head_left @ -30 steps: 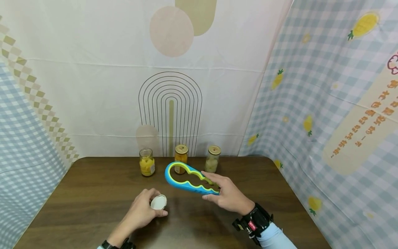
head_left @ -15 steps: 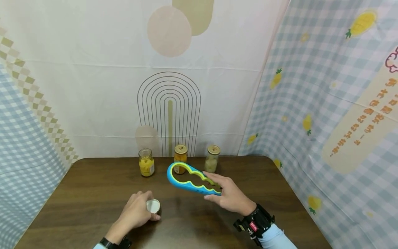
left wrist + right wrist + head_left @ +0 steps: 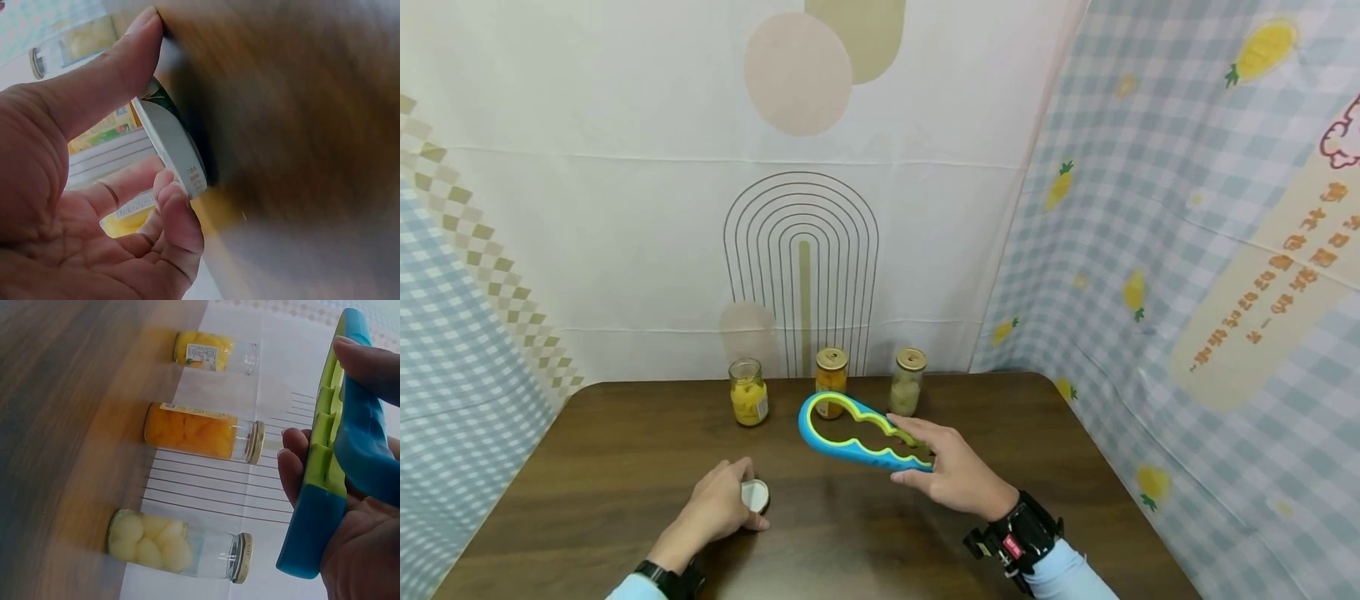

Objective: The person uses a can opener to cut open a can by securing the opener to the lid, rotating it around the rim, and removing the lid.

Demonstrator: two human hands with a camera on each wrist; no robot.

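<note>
No text can be read.

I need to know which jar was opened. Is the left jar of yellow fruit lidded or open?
Open. The left jar shows a bare glass rim, while the other two jars wear gold lids. The left hand holds a lid.

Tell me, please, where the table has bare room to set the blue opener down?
Bare table lies right of the right hand, and left of the left hand holding the lid. Crowded: the back edge, with three jars.
</note>
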